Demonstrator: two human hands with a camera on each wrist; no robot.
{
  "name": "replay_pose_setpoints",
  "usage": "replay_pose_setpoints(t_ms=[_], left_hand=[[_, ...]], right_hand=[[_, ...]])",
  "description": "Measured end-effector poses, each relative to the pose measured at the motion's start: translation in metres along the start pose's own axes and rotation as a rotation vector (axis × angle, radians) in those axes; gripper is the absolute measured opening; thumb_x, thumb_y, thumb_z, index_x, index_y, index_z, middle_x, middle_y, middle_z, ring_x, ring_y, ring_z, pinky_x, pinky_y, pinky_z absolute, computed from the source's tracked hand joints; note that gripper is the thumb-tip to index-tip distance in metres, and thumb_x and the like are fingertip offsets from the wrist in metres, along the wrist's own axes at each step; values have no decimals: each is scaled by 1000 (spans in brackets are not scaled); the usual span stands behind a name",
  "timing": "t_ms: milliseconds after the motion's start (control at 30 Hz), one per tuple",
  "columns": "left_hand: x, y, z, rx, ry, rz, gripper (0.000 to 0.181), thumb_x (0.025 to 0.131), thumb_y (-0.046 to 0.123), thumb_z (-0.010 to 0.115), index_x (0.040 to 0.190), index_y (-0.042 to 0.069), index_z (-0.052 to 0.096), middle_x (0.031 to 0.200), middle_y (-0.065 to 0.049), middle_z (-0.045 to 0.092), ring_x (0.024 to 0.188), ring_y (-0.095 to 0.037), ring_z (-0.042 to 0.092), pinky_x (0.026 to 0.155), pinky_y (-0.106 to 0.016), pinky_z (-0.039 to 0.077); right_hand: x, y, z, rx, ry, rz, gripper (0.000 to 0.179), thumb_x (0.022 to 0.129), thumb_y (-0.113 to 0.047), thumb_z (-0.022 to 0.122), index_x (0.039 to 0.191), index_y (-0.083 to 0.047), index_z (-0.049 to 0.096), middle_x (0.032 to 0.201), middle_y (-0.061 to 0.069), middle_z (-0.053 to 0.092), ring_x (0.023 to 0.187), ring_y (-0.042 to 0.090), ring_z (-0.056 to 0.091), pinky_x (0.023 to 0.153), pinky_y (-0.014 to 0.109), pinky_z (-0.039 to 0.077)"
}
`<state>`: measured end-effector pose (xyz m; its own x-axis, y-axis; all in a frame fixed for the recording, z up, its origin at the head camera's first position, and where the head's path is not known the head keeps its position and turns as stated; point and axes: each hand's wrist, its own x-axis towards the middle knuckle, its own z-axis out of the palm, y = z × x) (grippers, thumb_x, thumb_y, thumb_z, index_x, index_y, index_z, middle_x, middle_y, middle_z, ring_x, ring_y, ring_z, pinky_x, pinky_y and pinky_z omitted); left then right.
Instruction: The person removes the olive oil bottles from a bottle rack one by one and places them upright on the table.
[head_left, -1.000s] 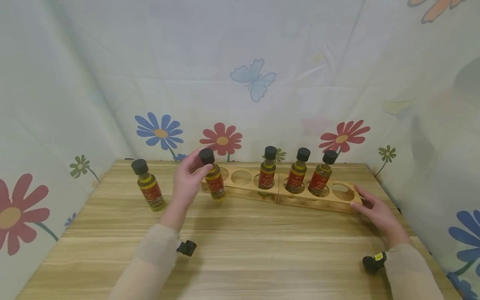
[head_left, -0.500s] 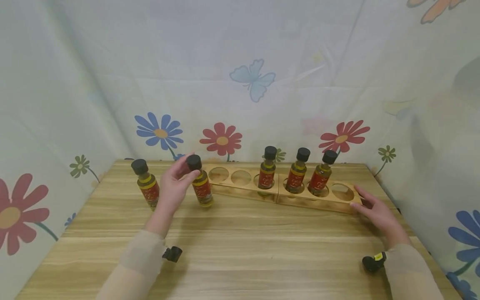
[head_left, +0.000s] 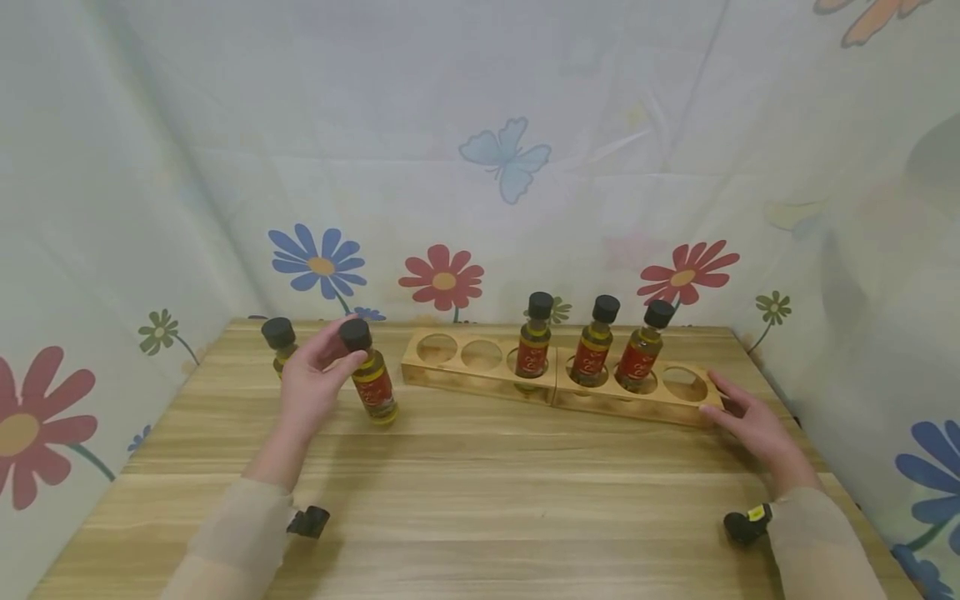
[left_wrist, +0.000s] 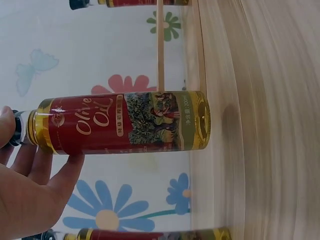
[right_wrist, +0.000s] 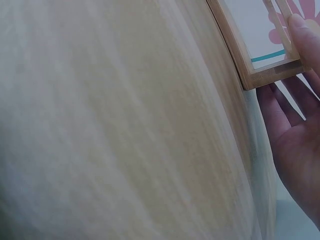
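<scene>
My left hand (head_left: 311,383) pinches an olive oil bottle (head_left: 375,385) near its black cap, thumb on one side and fingers on the other. In the left wrist view the bottle's red label (left_wrist: 102,120) reads "Olive Oil", and its base is close over the table. Farther right, a wooden bottle rack (head_left: 480,386) with round holes is made of two sections end to end. My right hand (head_left: 757,429) grips the rack's right end, thumb at the top board (right_wrist: 277,75). Three bottles stand in the rack, one (head_left: 532,357) in the left section, two (head_left: 591,360) in the right.
Another olive oil bottle (head_left: 279,335) stands at the left, mostly hidden behind my left hand. The wood-grain table (head_left: 525,500) ends at a flower-printed curtain (head_left: 375,167) at the back and sides. Two holes at the rack's left and one at its right hold no bottle.
My left hand has carried its bottle leftward and slightly nearer, away from the rack's left end and towards the other bottle. My right hand and the rack have stayed put.
</scene>
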<state>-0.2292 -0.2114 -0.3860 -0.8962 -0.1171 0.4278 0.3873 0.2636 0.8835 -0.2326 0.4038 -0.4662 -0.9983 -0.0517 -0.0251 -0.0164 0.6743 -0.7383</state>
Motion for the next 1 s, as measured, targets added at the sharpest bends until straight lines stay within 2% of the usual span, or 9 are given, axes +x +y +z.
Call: replay_pose_setpoints(t_ms=[133, 400, 733, 1000], left_hand=[[-4, 2, -12, -6, -5, 13, 48, 89, 4, 73, 136, 6, 60, 105, 16, 69, 97, -5, 65, 88, -19, 50], [-15, 5, -33, 27, -1, -15, 50, 90, 7, 73, 138, 10, 59, 111, 17, 69, 102, -3, 64, 87, -15, 48], [-27, -4, -54, 92, -15, -16, 50, 93, 9, 70, 141, 16, 57, 117, 15, 68, 106, -1, 62, 87, -14, 47], [-31, -11, -71, 69, 31, -34, 52, 91, 2, 71, 140, 10, 57, 107, 19, 69, 101, 0, 63, 84, -10, 47]], right_hand=[[0, 0, 0, 5, -3, 4, 83, 97, -42, 63, 158, -9, 17, 158, 30, 16, 136, 57, 27, 107, 65, 28], [0, 0, -1, -10, -3, 2, 83, 97, -42, 62, 158, -10, 17, 158, 30, 16, 136, 57, 28, 107, 65, 28], [0, 0, -1, 5, -2, -12, 82, 97, -41, 63, 158, -9, 18, 158, 29, 17, 136, 55, 28, 107, 65, 28], [0, 1, -1, 12, 0, -6, 83, 97, -41, 63, 158, -9, 18, 158, 29, 17, 136, 56, 28, 107, 65, 28]])
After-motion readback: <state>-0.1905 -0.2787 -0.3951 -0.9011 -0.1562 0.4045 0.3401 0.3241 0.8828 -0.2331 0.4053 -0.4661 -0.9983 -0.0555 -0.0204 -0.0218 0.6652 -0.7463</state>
